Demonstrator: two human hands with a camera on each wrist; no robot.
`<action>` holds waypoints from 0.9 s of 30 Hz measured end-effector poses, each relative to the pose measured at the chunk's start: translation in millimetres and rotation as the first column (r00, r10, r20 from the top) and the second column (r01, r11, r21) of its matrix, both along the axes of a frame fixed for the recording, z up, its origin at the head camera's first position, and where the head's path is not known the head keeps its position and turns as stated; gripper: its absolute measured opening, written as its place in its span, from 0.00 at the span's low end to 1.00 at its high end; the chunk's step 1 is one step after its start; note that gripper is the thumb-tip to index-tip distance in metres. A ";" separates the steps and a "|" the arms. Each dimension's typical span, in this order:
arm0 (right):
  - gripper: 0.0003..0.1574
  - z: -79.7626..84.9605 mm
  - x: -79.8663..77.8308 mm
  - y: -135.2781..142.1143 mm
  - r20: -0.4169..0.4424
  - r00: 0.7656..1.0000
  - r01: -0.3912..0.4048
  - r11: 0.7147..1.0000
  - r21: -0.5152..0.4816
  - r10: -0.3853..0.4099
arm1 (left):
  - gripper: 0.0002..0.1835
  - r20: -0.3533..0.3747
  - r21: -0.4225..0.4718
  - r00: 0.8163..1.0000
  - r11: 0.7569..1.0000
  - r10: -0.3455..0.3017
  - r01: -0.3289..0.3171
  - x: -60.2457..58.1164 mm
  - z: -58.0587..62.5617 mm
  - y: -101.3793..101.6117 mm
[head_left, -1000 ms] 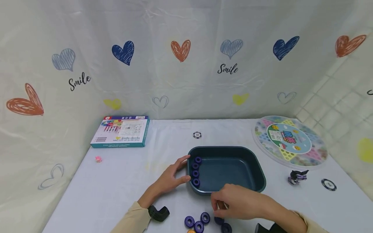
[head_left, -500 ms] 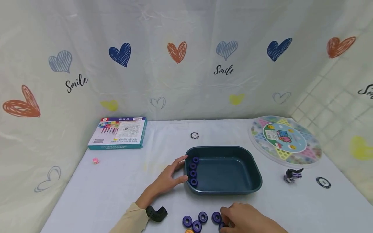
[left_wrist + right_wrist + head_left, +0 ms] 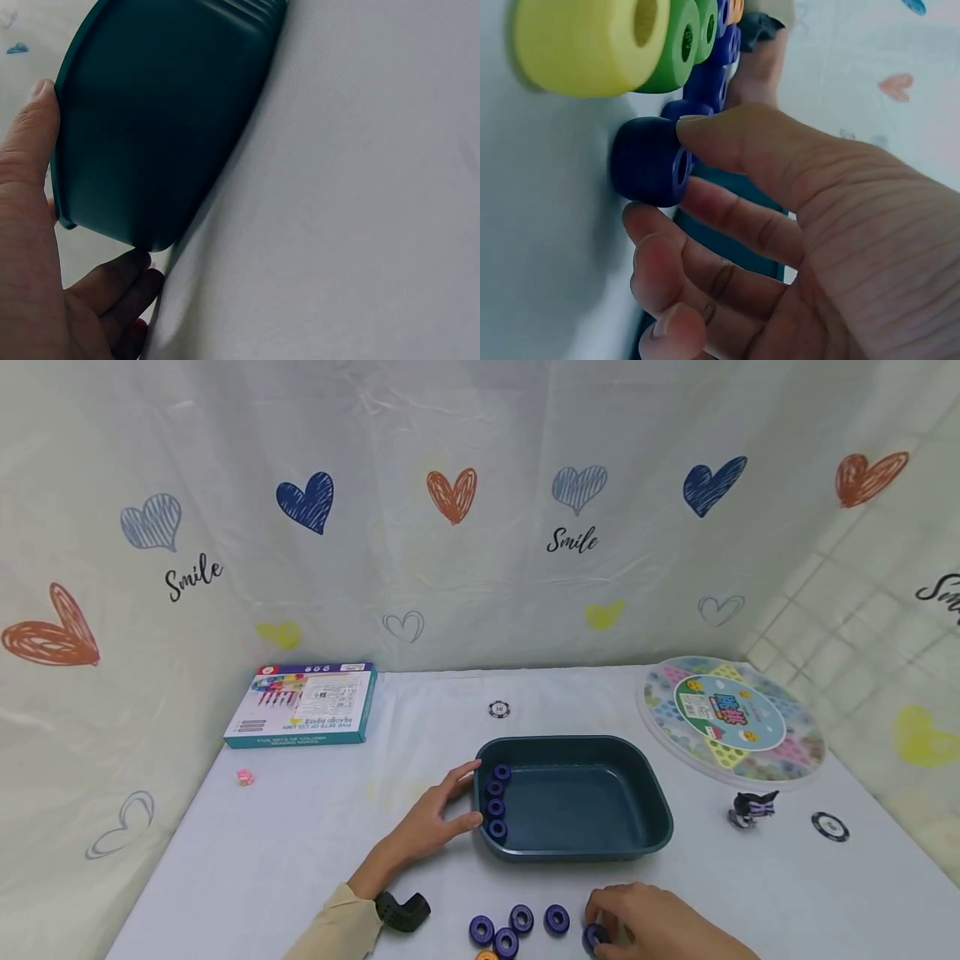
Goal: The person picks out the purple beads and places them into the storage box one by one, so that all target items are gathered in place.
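Observation:
A dark teal bin (image 3: 585, 802) stands mid-table, with several purple ring beads (image 3: 496, 808) in a row along its left inner wall. My left hand (image 3: 430, 822) rests against the bin's left side, thumb and fingertips touching the rim; the left wrist view shows the bin's outer wall (image 3: 157, 127) beside the thumb. In front of the bin, my right hand (image 3: 648, 922) pinches a purple bead (image 3: 649, 161) between thumb and finger, close over the tabletop. To its left sit several more purple beads (image 3: 557, 920) and an orange bead (image 3: 487, 956), partly cut off by the frame edge.
Yellow (image 3: 585, 45) and green beads (image 3: 679, 45) show near the right hand. At the back lie a flat box (image 3: 303, 706), a round game board (image 3: 731, 718) and a chip (image 3: 498, 709). Right of the bin are a small black figurine (image 3: 752, 808) and another chip (image 3: 830, 827); far left, a pink trinket (image 3: 244, 777).
My right hand has moved from the bin's near edge down to the beads, then slid one purple bead slightly right, away from the others. The left hand keeps its place at the bin.

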State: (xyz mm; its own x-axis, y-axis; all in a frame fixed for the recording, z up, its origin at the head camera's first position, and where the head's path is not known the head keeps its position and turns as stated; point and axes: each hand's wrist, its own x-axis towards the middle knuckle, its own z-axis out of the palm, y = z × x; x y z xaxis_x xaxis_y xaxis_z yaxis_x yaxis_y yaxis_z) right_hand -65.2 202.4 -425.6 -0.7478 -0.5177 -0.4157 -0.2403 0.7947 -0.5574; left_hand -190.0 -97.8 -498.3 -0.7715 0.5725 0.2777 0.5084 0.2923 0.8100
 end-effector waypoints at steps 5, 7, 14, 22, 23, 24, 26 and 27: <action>0.09 -6.7 4.0 15.9 0.082 0.996 0.051 0.993 -0.110 -0.042 | 0.38 -0.002 0.007 1.000 1.000 -0.003 0.003 -0.4 -0.2 -0.2; 0.11 -11.0 5.6 25.2 0.100 0.995 0.038 0.982 -0.185 -0.020 | 0.38 0.003 0.007 1.000 1.000 -0.005 0.005 0.0 0.1 -0.4; 0.13 -26.7 9.5 57.8 0.140 0.985 -0.035 0.902 -0.430 0.105 | 0.38 -0.006 0.003 1.000 1.000 -0.008 0.008 0.1 0.6 -0.7; 0.17 -31.6 12.7 67.4 0.323 0.946 0.140 0.861 -0.489 0.029 | 0.38 0.036 -0.012 0.999 1.000 0.008 -0.007 0.5 1.3 -0.8; 0.17 -31.6 12.7 67.1 0.341 0.940 0.163 0.860 -0.484 0.014 | 0.38 0.036 -0.015 0.999 1.000 0.010 -0.009 0.5 1.1 -0.5; 0.17 -31.5 12.8 66.9 0.356 0.935 0.181 0.860 -0.477 0.000 | 0.38 0.034 -0.013 0.999 1.000 0.008 -0.007 0.4 1.2 -0.2; 0.17 -30.6 12.5 67.3 0.366 0.930 0.197 0.860 -0.472 -0.012 | 0.38 0.030 -0.009 1.000 1.000 0.004 -0.004 0.4 1.1 0.7; 0.16 -29.7 12.8 67.8 0.365 0.931 0.198 0.861 -0.469 -0.015 | 0.38 0.028 -0.005 1.000 1.000 -0.001 0.001 0.3 1.1 1.3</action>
State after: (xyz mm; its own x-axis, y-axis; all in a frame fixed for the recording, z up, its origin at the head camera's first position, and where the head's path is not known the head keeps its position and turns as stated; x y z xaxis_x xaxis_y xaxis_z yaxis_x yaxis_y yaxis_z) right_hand -52.3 270.2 -455.4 -0.6712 -0.6455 -0.3644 0.1047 0.4042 -0.9087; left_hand -189.6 -96.5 -497.2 -0.7782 0.5748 0.2530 0.4858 0.2956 0.8226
